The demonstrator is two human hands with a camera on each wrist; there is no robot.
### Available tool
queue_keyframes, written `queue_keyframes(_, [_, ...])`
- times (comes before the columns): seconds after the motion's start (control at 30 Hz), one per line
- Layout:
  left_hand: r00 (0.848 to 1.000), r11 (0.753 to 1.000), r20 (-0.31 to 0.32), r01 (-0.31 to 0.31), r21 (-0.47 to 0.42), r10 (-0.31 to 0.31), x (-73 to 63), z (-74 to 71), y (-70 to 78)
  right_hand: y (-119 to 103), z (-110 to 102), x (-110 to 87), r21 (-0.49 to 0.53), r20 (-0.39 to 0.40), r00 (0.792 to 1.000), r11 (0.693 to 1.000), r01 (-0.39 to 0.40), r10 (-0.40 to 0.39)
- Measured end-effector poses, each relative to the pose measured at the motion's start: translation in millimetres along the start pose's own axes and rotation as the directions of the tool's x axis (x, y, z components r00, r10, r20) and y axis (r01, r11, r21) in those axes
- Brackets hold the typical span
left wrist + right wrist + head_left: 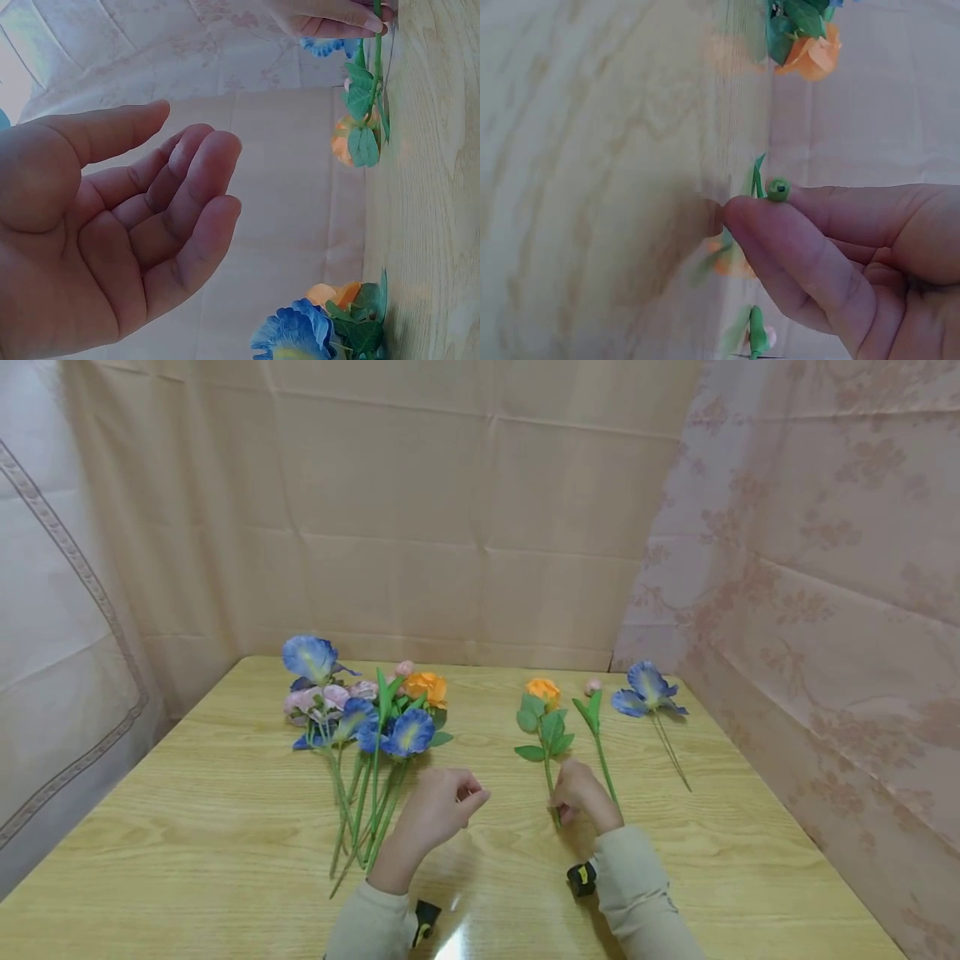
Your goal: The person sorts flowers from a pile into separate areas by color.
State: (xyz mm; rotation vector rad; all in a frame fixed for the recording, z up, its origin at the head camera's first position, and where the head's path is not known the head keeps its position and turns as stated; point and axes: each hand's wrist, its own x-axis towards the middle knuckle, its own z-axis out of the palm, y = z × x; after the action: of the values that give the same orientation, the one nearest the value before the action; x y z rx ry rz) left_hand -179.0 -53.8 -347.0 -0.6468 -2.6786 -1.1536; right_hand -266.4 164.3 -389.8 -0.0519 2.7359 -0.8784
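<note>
My right hand (585, 795) pinches the lower green stem of an orange rose-like flower (543, 692), low over the table. Its bloom points to the back, with green leaves below it. In the right wrist view the cut end of the stem (778, 189) shows between thumb and forefinger. My left hand (437, 808) hovers with loosely bent fingers and holds nothing, as its bare palm (112, 247) shows in the left wrist view. Beside it on the left lies a bunch of flowers: blue irises (410, 732), pale pink blooms (303, 702) and another orange flower (427, 688).
Right of my right hand lie a pink bud on a green stem (597, 727) and, farther right, a single blue iris (649, 690). The wooden table (225, 827) ends at a beige curtain (450, 527) behind and a patterned cloth (840, 635) on the right.
</note>
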Motion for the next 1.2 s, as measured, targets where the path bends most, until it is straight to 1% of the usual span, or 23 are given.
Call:
queue_keyframes(0.23, [1.0,1.0,0.012,0.001,0.022,-0.002,0.2,0.5,-1.0,1,-1,-0.6,0.035,-0.008,1.0,0.999,-0.002,0.003])
queue_keyframes(0.5, [0.999,0.999,0.032,0.013,0.042,-0.015,0.1,1.8,-2.1,3,0,0.1,0.044,-0.005,1.0,0.999,-0.008,0.008])
queue_keyframes(0.7, [0.999,0.998,0.034,0.02,0.06,-0.022,-0.3,2.1,-2.8,6,1,-1.2,0.053,-0.055,0.998,0.998,0.022,-0.02])
queue_keyframes(0.87, [0.999,0.998,0.033,0.024,0.052,-0.025,-1.2,1.7,-2.8,4,0,-5.9,0.05,-0.078,0.996,0.998,0.049,-0.045])
queue_keyframes(1.07, [0.997,0.998,0.049,0.063,0.022,-0.064,-1.6,0.0,-5.2,-2,-4,-16.8,0.019,-0.085,0.993,0.996,0.083,-0.081])
queue_keyframes(1.13, [0.998,0.998,0.034,0.056,0.018,-0.057,-1.2,-1.0,-7.9,-5,-5,-21.1,0.031,-0.084,0.993,0.996,0.089,-0.086])
queue_keyframes(1.2, [0.998,0.998,0.003,0.055,0.018,-0.055,-1.1,-2.9,-11.5,-9,-6,-25.3,0.039,-0.085,0.992,0.995,0.096,-0.093])
